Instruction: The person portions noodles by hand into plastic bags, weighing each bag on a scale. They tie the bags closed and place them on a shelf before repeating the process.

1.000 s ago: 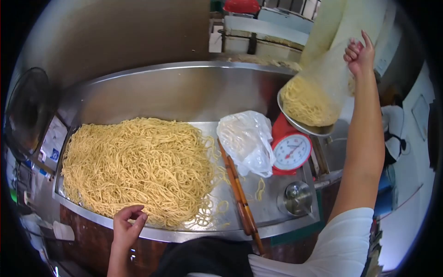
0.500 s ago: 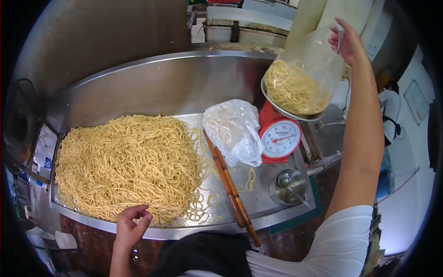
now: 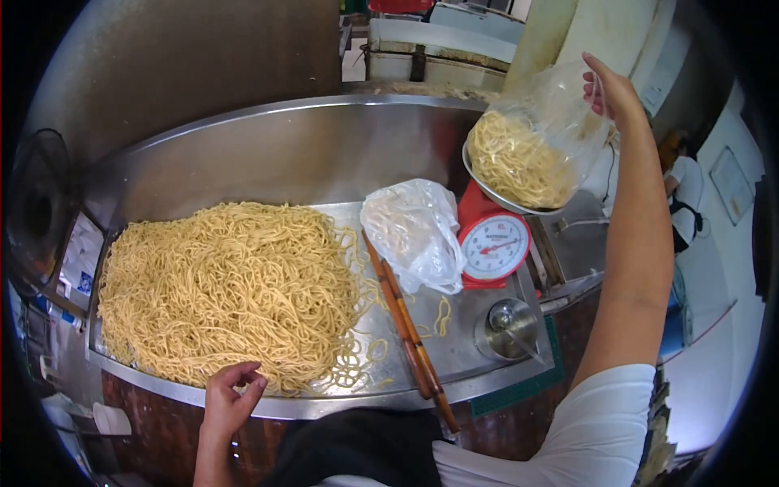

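At the upper right, my right hand (image 3: 610,91) has its fingers curled at the top edge of a clear plastic bag (image 3: 553,91). Yellow noodles (image 3: 519,158) fill the bag's lower part, which rests in the pan (image 3: 507,203) of a red dial scale (image 3: 496,246). My left hand (image 3: 230,398) hovers by the front rim of a steel tray (image 3: 324,403), holding nothing, its thumb and fingers apart. Beside it spreads a large heap of loose noodles (image 3: 235,292).
Between heap and scale lie a white plastic bag (image 3: 412,231) and two brown wooden sticks (image 3: 406,333), which overhang the front rim. A metal bowl (image 3: 506,329) with a ladle-like utensil sits at the tray's right end. A fan (image 3: 39,211) stands left; another person (image 3: 686,191) is far right.
My right hand has come down a little, and the top of the clear bag has sunk and slackened with it. My left hand stays nearly where it was.
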{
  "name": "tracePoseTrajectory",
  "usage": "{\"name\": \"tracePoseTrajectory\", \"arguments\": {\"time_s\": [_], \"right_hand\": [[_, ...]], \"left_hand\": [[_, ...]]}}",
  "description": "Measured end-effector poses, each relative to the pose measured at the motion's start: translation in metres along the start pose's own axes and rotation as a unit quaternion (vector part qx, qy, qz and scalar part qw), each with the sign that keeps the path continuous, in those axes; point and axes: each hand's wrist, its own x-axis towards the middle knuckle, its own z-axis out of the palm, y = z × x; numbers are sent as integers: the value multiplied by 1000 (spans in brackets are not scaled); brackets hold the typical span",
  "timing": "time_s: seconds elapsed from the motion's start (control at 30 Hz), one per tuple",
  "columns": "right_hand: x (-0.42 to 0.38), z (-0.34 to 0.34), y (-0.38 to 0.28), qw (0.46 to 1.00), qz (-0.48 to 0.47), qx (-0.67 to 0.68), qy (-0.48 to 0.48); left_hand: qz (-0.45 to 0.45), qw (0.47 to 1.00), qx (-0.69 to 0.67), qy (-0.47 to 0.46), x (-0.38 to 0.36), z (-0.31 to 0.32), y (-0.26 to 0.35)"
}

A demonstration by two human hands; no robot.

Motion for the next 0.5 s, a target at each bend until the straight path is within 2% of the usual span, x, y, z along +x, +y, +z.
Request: {"name": "tracePoseTrajectory", "arguments": {"time_s": [0.3,0.47,0.5], "right_hand": [[-1,1,1,1000,2,-31,-4],[14,9,8,1000,8,-12,-17],[28,8,17,997,15,81,-15]], "left_hand": [[6,1000,7,-22,-7,-9,1],[-26,1000,1,-6,-27,-14,-18],[-39,999,-12,-2,-31,-17,-22]]}}
